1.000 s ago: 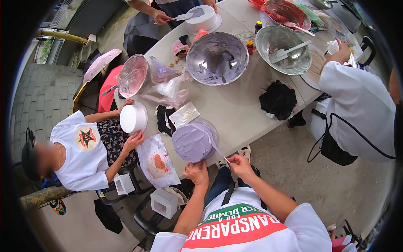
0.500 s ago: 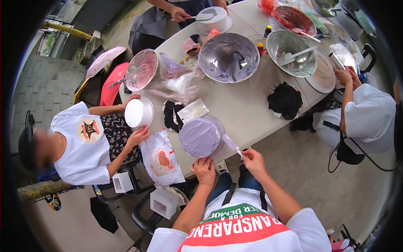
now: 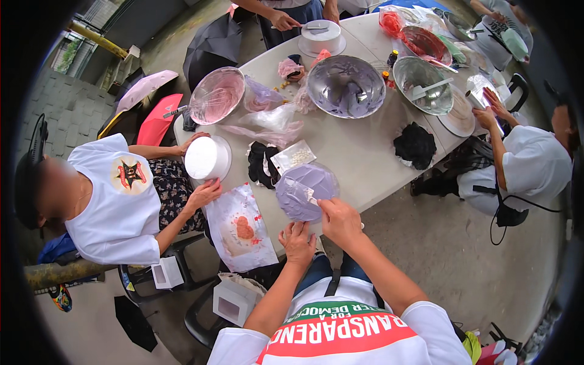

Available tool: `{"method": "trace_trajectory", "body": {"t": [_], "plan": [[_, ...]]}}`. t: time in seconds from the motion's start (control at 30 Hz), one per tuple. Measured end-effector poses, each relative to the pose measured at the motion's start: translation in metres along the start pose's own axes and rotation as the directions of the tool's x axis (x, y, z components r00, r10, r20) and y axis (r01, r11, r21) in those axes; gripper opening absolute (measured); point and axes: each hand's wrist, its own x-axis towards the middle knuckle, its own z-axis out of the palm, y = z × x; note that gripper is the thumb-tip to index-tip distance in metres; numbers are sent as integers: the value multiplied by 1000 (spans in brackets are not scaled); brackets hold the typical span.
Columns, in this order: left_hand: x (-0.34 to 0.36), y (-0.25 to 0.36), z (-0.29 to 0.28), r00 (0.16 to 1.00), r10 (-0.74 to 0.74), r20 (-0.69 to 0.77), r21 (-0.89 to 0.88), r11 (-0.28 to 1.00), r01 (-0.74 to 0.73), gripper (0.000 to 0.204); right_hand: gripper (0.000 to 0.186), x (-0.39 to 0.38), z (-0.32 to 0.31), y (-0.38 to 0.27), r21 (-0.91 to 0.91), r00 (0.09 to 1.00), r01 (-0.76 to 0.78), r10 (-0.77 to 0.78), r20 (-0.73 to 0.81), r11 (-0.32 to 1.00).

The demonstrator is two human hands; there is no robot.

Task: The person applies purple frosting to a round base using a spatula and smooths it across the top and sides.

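Observation:
A round cake (image 3: 304, 182) covered in lavender frosting stands at the near edge of the table in front of me. My right hand (image 3: 340, 224) is closed round an icing spatula (image 3: 312, 199), whose frosted blade lies over the cake's top. Most of its handle is hidden in my fist. My left hand (image 3: 297, 244) touches the near side of the cake's base, fingers stretched out. Behind the cake lies a clear packet of white beads (image 3: 293, 156), with a crumpled black cloth (image 3: 263, 165) to its left.
A stained paper sheet (image 3: 242, 228) lies left of the cake. Bowls hold purple (image 3: 347, 88), pink (image 3: 218, 97) and pale green (image 3: 423, 85) frosting. Another person holds a white cake (image 3: 208, 158) at left; others stand across and right. A dark cloth bundle (image 3: 415, 147) lies right.
My right hand has moved left and inward, bringing the spatula from the cake's right side onto its top. My left hand stays at the base. The person across has drawn a hand back from their cake.

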Motion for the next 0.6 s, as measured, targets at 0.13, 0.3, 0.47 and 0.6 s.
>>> {"method": "trace_trajectory", "body": {"t": [0.13,0.3,0.47,0.6], "plan": [[-2,-5,-3,1000,17,17,-10,1000,-16,56,17,3,10,1,-68,998,-44,47,41,997],[-1,-10,-8,998,54,31,-46,998,-53,55,14,1,4,13,-127,989,-149,145,-39,981],[2,-10,-12,997,65,43,-44,997,-63,53,17,-10,-18,25,-163,974,-216,201,-107,963],[2,-12,-15,996,66,54,-34,997,-64,52,19,-23,-39,22,-179,968,-232,209,-142,956]]}}
